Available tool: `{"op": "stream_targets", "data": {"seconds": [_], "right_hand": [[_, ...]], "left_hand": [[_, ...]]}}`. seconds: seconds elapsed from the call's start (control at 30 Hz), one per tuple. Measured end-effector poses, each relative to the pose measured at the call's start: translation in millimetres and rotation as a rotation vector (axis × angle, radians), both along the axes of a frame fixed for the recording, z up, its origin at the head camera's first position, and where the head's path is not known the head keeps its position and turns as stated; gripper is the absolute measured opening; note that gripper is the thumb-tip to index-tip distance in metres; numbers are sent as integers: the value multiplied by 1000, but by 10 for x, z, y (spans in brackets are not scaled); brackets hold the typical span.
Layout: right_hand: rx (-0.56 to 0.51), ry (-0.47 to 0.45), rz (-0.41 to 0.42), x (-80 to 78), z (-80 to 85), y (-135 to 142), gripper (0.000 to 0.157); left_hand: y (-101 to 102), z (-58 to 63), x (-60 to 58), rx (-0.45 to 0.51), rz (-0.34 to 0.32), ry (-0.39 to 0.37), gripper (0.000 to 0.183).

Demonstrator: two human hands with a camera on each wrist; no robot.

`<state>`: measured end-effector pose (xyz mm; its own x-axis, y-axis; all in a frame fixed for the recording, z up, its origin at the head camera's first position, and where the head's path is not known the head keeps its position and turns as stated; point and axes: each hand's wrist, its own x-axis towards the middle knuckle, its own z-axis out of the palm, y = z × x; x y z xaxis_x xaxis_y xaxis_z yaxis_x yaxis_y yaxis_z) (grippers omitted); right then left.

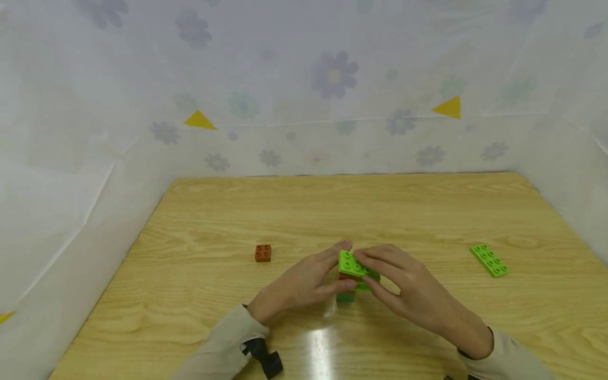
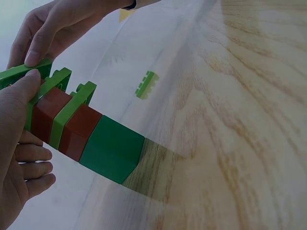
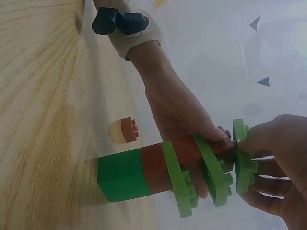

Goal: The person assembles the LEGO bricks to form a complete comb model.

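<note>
Brick tower (image 3: 187, 153), upright on the wooden table (image 1: 214, 211); green top plate (image 3: 243, 167), seemingly not fully seated, best squared and pressed evenly; left hand (image 1: 304, 277), gripping the tower just beneath; right hand (image 1: 408, 285), pinching the top plate; loose brown brick (image 1: 263, 253), far left; loose green plate (image 1: 489, 260), far right.

Left sleeve (image 1: 223, 340) and right sleeve (image 1: 508, 356): pale beige cloth, long, lightly creased, ending at wrists. Thin dark edging at cuff openings. Black wrist device (image 1: 263, 359) mounted over left sleeve: narrow strap-like piece, chunky end (rounded, almost barrel-like, from right wrist view). Dark fragment on right sleeve too, cut off by lower frame border, shape unclear. Left hand (image 1: 304, 279) and right hand (image 1: 410, 287) bare.
</note>
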<state>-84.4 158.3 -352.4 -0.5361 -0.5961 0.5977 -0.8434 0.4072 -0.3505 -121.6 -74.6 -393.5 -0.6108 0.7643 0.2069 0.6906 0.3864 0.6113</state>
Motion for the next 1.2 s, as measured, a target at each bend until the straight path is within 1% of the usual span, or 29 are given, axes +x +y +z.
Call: {"op": "stream_targets", "data": {"seconds": [0.13,0.2,0.27,0.33,0.37,0.43,0.5,0.57,0.6,0.63,0.67,0.7,0.8,0.9,0.97,1.1,1.2], "right_hand": [[17,23,6,-5,15,-2,44],[31,54,9,-13,24,-5,45],[34,104,24,-30,26,-18,44],[36,157,38,-48,30,-31,43],[35,180,48,-56,32,-35,42],[32,222,63,-74,35,-39,40],[39,241,69,-85,38,-30,40],[43,248,74,-91,45,-20,40],[54,234,71,-89,49,-12,41],[65,216,68,-86,55,-4,41],[74,200,65,-83,58,1,42],[82,182,61,-81,61,4,42],[101,130,45,-69,55,20,44],[72,131,48,-69,32,28,43],[42,152,58,-68,15,35,42],[-18,227,80,-77,-17,53,38],[-38,271,86,-82,-41,68,38]], "left_hand": [[-1,2,5,-7,5,1,59],[0,11,8,-19,15,0,61],[-7,21,12,-36,30,5,65],[-25,32,20,-38,47,37,70],[-39,37,25,-25,54,70,72],[-71,58,23,58,50,195,75],[-93,102,11,176,21,384,71],[-99,161,1,284,-19,586,60],[-94,190,-5,320,-40,680,55],[-84,208,-8,338,-60,747,50],[-76,221,-6,344,-83,799,45],[-69,226,-3,344,-103,831,43],[-53,192,-2,340,-137,853,39],[-54,152,-5,344,-141,855,39],[-60,133,-5,345,-138,856,40],[-62,120,1,337,-135,858,43],[-53,125,10,331,-133,864,41]]}}
